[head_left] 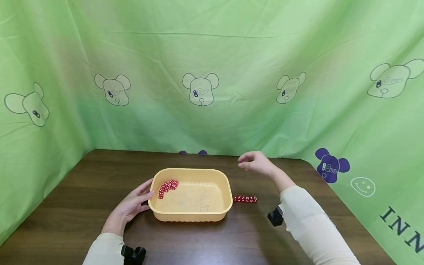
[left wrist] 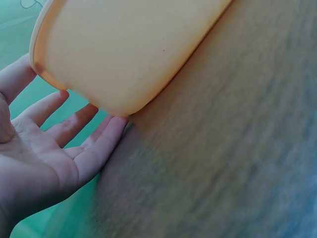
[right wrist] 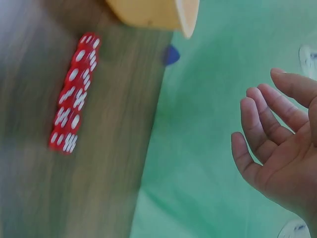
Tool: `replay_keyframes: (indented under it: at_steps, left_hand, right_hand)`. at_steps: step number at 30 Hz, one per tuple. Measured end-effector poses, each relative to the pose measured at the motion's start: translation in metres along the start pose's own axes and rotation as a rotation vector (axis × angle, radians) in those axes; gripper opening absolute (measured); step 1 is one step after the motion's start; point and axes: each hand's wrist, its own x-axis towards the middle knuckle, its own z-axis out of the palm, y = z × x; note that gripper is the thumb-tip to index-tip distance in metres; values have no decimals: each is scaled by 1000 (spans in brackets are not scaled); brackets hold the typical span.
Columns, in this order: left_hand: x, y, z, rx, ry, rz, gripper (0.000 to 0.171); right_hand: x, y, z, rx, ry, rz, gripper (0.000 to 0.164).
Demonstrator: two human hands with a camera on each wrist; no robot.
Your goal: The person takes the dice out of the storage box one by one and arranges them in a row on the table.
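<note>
A yellow plastic basin [head_left: 190,217] stands on the table in the head view. My left hand [head_left: 132,202] holds its left end, thumb at the rim and fingers against the outer wall; the left wrist view shows the fingertips [left wrist: 119,121] touching low on the basin [left wrist: 124,54]. Inside, at the left, lies a cluster of red dice [head_left: 168,187] with white pips. Several more red dice form a straight row [head_left: 245,199] right of the basin. Above and beyond that row, my right hand [head_left: 256,162] hovers with loosely bent fingers and holds nothing, its palm visible in the right wrist view.
The dark brown wooden table [head_left: 205,246] ends at a green curtain [head_left: 232,125] printed with bear heads, which hangs behind and along both sides. Each wrist carries a small black camera [head_left: 276,216] at the sleeve cuff.
</note>
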Motion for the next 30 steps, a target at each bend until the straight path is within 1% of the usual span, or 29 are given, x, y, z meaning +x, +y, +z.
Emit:
replay_keyframes:
  at_steps: [7, 15, 20, 25, 30]
  left_hand:
    - [0, 0, 1, -5, 1, -2, 58]
    - [0, 1, 0, -4, 5, -2, 58]
    - [0, 0, 0, -1, 14, -1, 58]
    - [1, -1, 1, -1, 19, -2, 57]
    - [1, -1, 0, 4, 16, 9, 57]
  right_hand:
    - [22, -25, 24, 62, -39, -41, 23]
    - [41, -45, 62, 111, -80, -77, 20]
    - [51, -56, 85, 139, -115, -106, 18]
    - [60, -65, 107, 146, -148, -113, 18]
    - [65, -76, 130, 191, -166, -117, 17]
